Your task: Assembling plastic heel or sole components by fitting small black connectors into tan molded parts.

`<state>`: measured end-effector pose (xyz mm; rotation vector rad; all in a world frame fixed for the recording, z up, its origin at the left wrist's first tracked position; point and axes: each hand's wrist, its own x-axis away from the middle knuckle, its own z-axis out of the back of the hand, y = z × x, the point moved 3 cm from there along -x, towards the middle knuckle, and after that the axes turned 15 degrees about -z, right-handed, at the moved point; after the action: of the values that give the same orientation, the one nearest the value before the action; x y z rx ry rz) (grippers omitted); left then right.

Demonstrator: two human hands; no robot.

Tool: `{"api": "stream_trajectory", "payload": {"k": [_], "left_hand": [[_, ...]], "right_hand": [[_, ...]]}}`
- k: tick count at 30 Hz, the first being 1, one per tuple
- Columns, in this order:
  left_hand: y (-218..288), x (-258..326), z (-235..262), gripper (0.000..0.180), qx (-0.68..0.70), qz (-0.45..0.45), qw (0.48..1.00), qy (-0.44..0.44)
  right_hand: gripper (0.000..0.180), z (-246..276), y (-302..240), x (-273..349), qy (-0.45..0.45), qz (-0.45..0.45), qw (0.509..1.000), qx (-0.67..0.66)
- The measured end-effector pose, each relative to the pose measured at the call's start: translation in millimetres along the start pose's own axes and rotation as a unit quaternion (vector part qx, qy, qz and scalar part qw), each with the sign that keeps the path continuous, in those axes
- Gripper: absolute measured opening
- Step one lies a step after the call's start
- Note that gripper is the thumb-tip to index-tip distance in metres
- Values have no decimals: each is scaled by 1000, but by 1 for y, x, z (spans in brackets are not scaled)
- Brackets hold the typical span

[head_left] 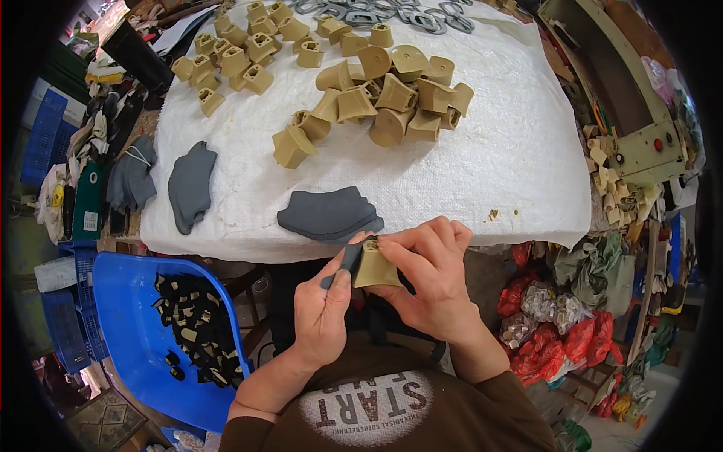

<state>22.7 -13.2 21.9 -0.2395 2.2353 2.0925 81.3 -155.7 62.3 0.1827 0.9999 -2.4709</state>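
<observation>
In front of my body, at the near edge of the white-covered table, a tan shoe heel is held between my two hands. My right hand grips it, fingers at its top and thumb low on its side. My left hand is closed, pinching a dark grey sheet piece against the heel's left side. Just beyond lies a stack of curved dark grey pieces. Another grey stack rests farther left, beside a tied grey bundle. Tan heels form a pile at centre and a looser group behind left.
A blue tub of dark-covered pieces stands low at the left. Grey rings lie at the table's far edge. On the right are a beige machine, more tan heels and red plastic bags.
</observation>
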Motion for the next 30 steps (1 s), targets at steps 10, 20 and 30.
{"api": "stream_trajectory", "payload": {"k": [10, 20, 30], "left_hand": [[15, -7, -16, 48, -201, -135, 966, -90], [-25, -5, 3, 56, 314, 198, 923, -104], [-27, -9, -9, 50, 297, 179, 925, -153]], "right_hand": [[37, -8, 7, 1, -25, -7, 999, 22], [44, -13, 27, 6, -49, 28, 991, -119], [46, -17, 21, 11, -109, 61, 976, -176]]}}
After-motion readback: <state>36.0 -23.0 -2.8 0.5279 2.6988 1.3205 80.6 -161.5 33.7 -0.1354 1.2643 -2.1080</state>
